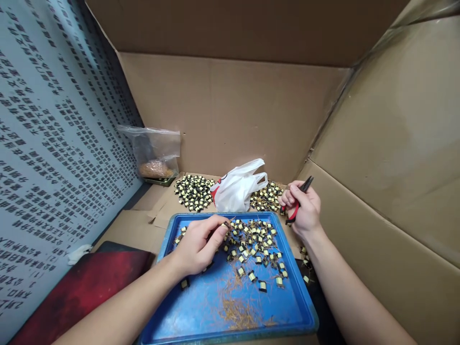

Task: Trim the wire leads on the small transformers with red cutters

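Note:
A blue tray [283, 306] lies in front of me, holding several small yellow-and-black wound components [253, 239] and loose copper wire clippings [235, 311]. My left hand [199, 244] rests over the tray's left part, fingers pinched on one component at the edge of the pile. My right hand [304, 208] hovers just past the tray's right far corner, closed round red-handled pliers [298, 199] whose dark jaws point up and to the right.
Cardboard walls enclose the workspace at the back and right. Behind the tray lie two heaps of finished components [194, 191], a white plastic bag [239, 189] and a clear bag with copper scrap [156, 155]. A printed sheet covers the left wall; a red mat [86, 287] lies left.

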Available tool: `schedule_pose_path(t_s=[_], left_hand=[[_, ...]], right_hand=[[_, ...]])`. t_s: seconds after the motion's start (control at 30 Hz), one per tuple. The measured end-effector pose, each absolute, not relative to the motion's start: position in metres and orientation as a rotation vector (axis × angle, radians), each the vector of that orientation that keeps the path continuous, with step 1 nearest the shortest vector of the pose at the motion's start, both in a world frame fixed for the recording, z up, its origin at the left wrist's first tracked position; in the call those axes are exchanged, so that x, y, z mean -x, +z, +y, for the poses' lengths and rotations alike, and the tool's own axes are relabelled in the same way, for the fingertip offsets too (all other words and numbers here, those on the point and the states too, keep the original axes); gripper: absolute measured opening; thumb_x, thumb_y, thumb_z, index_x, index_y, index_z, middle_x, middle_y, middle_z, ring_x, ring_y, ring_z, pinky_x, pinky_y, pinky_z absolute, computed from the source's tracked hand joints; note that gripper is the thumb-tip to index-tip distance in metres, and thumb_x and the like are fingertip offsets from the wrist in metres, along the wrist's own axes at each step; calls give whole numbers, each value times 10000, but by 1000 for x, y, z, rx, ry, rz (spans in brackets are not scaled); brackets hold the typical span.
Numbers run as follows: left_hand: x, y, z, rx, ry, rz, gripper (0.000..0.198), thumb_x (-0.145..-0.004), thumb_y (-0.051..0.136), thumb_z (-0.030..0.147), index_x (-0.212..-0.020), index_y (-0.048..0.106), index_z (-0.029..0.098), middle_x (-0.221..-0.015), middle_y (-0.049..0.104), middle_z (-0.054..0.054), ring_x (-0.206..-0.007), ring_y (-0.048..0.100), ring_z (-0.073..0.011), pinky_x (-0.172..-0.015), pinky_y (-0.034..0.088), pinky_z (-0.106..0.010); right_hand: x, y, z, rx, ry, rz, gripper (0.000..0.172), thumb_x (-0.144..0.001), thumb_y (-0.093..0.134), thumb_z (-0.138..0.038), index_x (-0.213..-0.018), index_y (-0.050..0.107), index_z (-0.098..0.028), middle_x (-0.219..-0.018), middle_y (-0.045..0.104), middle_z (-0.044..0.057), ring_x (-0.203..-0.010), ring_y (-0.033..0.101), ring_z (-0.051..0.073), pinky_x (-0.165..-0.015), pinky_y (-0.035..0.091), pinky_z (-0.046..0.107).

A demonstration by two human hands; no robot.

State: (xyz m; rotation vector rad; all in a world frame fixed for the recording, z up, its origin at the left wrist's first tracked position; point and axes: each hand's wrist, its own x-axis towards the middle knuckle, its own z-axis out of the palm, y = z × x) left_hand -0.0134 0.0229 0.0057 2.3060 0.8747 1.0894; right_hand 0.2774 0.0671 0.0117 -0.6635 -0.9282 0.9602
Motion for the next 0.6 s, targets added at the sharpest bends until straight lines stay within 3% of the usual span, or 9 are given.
schedule_pose_path(t_s=[0.13, 0.27, 0.37, 0.43, 0.5, 0.6], left_hand=[[13, 5, 22, -2276, 1049, 865, 256, -1100, 454, 295, -1062, 674, 170, -809, 690, -4, -699, 618, -139, -688, 463, -246], [13, 7, 21, -2235, 1014, 860, 282, -1106, 452, 323, -1066, 683, 166, -835, 700, -10, -739, 628, -144, -716, 459, -251], [13, 9, 22, -2171, 1007, 846, 308, -1115, 442, 348, -1055, 683, 164, -777, 644, 8, -694, 577, -133, -687, 436, -250], [13, 7, 22, -2135, 1004, 845, 328, -1120, 432, 369, -1029, 669, 162, -733, 597, 20, -654, 537, -127, -663, 419, -252], [14, 5, 23, -2105, 1016, 857, 351, -1125, 417, 390, -993, 648, 161, -712, 570, 24, -629, 513, -124, -645, 405, -256], [15, 2, 22, -2086, 1012, 874, 357, -1126, 410, 401, -997, 641, 161, -709, 571, 22, -629, 514, -127, -648, 401, -261]], right_hand=[[-252, 33, 45, 647, 1073, -1008, 136, -887, 749, -276, -969, 654, -223, -599, 453, -62, -570, 394, 120, -578, 378, 272], [-208, 29, 21, 607, 1527, -975, 178, -858, 702, -285, -1001, 603, -245, -723, 492, -48, -618, 419, 118, -613, 396, 269], [-188, 16, 11, 695, 1503, -1159, 274, -986, 679, -364, -1233, 641, -251, -924, 615, 5, -798, 539, 144, -769, 459, 291], [-189, 13, 8, 725, 1442, -1250, 361, -1039, 637, -438, -1355, 621, -266, -995, 632, 19, -841, 547, 153, -814, 468, 300], [-195, 13, 9, 770, 1378, -1312, 428, -1043, 644, -474, -1419, 601, -274, -979, 628, 18, -840, 545, 159, -810, 476, 301], [-201, 10, 12, 809, 1325, -1252, 461, -1011, 695, -500, -1390, 609, -253, -805, 548, -22, -721, 503, 148, -687, 474, 283]])
